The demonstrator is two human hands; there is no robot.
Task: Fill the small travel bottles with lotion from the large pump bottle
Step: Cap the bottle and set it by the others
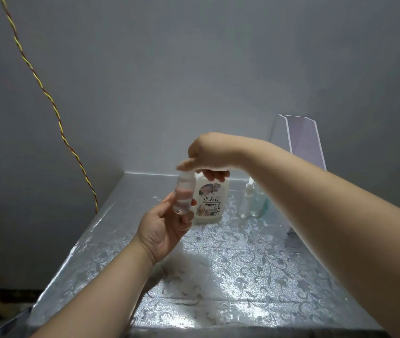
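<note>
My left hand (163, 228) holds a small clear travel bottle (183, 193) upright above the table, its lower half between thumb and fingers. My right hand (208, 154) reaches over from the right, its fingers down over the top of the large white pump bottle (209, 201); the pump head is hidden under the hand. The large bottle has a flowered label and stands at the back of the table, right behind the small bottle. The small bottle looks blurred.
Two more small clear bottles (251, 201) stand to the right of the large one. An upright clear plastic stand (303, 140) is at the back right. The table (242, 264) wears a shiny floral cover. A twisted yellow-and-red cord (55, 106) hangs on the left wall.
</note>
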